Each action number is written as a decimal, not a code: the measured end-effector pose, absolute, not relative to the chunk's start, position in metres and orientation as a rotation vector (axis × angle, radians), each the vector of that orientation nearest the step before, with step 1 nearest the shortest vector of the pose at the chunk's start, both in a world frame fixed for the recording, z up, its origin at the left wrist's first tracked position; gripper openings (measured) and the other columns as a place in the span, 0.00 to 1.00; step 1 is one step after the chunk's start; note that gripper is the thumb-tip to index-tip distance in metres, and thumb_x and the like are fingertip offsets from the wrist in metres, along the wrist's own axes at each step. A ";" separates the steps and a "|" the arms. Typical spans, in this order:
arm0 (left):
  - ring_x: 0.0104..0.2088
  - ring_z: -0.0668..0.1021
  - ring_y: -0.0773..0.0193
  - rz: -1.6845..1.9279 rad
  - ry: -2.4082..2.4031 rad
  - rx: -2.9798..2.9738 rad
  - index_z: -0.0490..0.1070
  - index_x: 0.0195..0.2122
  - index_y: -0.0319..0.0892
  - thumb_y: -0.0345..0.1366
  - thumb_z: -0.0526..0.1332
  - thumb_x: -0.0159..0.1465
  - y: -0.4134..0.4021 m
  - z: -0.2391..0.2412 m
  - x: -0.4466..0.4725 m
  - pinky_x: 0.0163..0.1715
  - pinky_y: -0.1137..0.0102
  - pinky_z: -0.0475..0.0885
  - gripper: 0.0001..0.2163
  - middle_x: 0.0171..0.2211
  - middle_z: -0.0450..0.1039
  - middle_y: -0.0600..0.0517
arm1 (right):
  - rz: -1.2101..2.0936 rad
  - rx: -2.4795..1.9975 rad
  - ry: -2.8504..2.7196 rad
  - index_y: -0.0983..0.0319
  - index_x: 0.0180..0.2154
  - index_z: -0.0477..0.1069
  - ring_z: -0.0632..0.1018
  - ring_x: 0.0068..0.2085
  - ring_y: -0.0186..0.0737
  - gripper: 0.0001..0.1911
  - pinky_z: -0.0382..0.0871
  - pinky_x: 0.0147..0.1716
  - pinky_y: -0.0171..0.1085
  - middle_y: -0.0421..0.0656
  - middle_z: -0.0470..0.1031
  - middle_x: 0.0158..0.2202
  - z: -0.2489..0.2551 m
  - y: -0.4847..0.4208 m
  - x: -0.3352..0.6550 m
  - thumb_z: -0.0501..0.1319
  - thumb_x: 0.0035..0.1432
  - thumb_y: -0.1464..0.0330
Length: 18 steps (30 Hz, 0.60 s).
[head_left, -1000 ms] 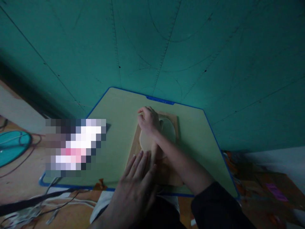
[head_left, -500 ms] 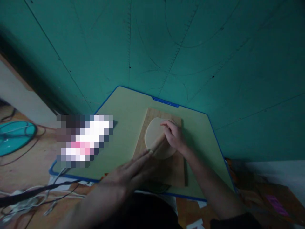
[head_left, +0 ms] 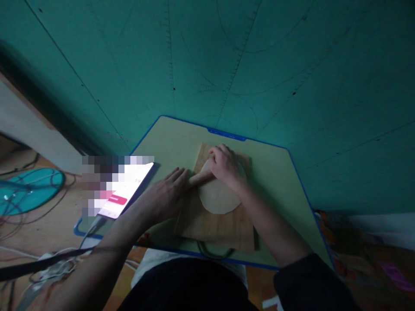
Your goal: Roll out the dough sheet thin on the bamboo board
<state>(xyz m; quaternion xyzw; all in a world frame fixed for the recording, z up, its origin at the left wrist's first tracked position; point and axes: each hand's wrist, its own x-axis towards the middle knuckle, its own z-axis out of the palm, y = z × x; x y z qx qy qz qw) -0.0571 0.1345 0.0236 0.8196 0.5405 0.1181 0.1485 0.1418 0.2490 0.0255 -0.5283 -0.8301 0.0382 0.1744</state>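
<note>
A round, flat sheet of pale dough (head_left: pixel 221 199) lies on a wooden cutting board (head_left: pixel 215 231). Across its far left part runs a wooden rolling pin (head_left: pixel 200 177). My right hand (head_left: pixel 223 163) is closed over the pin's right part, hiding that end. At the pin's left end, beyond the board's left edge, my left hand (head_left: pixel 171 188) holds it with fingers bent over the tip; its grip is partly hidden.
The board rests on a folding table (head_left: pixel 173 138) with a blue edge, against a green wall (head_left: pixel 129 86). A lit phone (head_left: pixel 126 190) with a cable stands left of my left hand. Cords and a teal round object (head_left: pixel 32 190) are at the far left.
Both hands and the rolling pin have moved away from me, toward the dough's far side. The pin lies at a flatter angle, and more of the near dough and board shows.
</note>
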 end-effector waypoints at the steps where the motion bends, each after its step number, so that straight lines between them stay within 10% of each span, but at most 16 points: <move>1: 0.67 0.67 0.42 0.310 1.614 2.356 0.60 0.66 0.32 0.34 0.54 0.65 0.139 0.024 -0.056 0.61 0.50 0.70 0.28 0.66 0.64 0.33 | 0.098 -1.523 -2.379 0.62 0.42 0.77 0.76 0.50 0.51 0.14 0.67 0.52 0.47 0.51 0.77 0.47 0.025 0.248 0.140 0.53 0.64 0.73; 7: 0.69 0.62 0.42 0.261 1.849 2.344 0.63 0.64 0.29 0.47 0.46 0.74 0.152 0.017 -0.050 0.66 0.47 0.61 0.27 0.65 0.64 0.31 | -0.018 -1.487 -2.491 0.66 0.59 0.71 0.63 0.69 0.54 0.22 0.53 0.67 0.53 0.53 0.67 0.66 0.015 0.222 0.156 0.51 0.69 0.68; 18: 0.67 0.66 0.42 0.467 1.703 2.730 0.63 0.64 0.26 0.43 0.42 0.75 0.097 0.010 -0.040 0.65 0.48 0.64 0.27 0.64 0.65 0.30 | 0.090 -1.345 -2.484 0.71 0.68 0.58 0.57 0.71 0.55 0.31 0.56 0.68 0.56 0.55 0.60 0.70 0.005 0.139 0.201 0.47 0.72 0.59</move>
